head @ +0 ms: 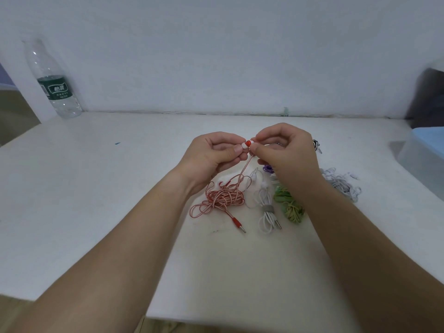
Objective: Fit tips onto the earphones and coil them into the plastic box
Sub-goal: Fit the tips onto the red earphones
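**Tip could slip off the red earbud**

Nearest me, both forearms reach over the white table (96, 188). My left hand (211, 157) pinches the red-and-white earbud (247, 143) narrowly; my right hand (283, 150) closes on its other side, presumably pressing a tip on, though I cannot see the tip. The red cable (221, 198) hangs to a loose tangle below. A skewed push could pop the tip away among the white (266, 212) and green earphones (288, 205). The plastic box (422, 159) sits far right.

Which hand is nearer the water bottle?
Left. The left hand sits mid-table, right of the water bottle; the right hand is farther right.
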